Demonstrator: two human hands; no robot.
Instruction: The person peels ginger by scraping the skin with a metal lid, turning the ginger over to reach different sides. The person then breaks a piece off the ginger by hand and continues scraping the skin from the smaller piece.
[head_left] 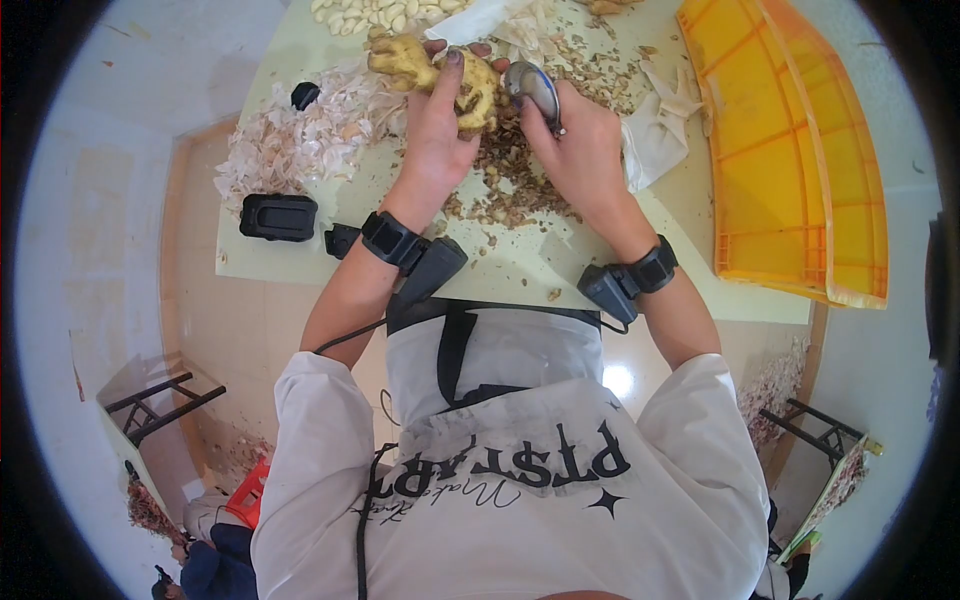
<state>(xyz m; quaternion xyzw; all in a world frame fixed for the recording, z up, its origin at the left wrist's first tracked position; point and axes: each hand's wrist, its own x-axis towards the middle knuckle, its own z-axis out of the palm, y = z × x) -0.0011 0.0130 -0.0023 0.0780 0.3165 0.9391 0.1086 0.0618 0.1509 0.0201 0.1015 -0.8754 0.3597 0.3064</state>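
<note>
Ginger root [478, 97]: knobbly, yellow, mostly peeled w/ some brown patches; held above surface, well in from near edge. Metal spoon [534, 92]: shiny, tilted, bowl just beside root's R end, handle mostly hidden.

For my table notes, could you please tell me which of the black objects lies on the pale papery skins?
The small round black one, among the skins; the rectangular black case sits on bare pale tabletop.

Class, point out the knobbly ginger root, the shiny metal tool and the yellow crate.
Ginger root [479, 98]: head view, its right-hand lobe.
Metal tool [536, 91]: head view, its rounded face.
Yellow crate [762, 150]: head view, its side wall.
</note>
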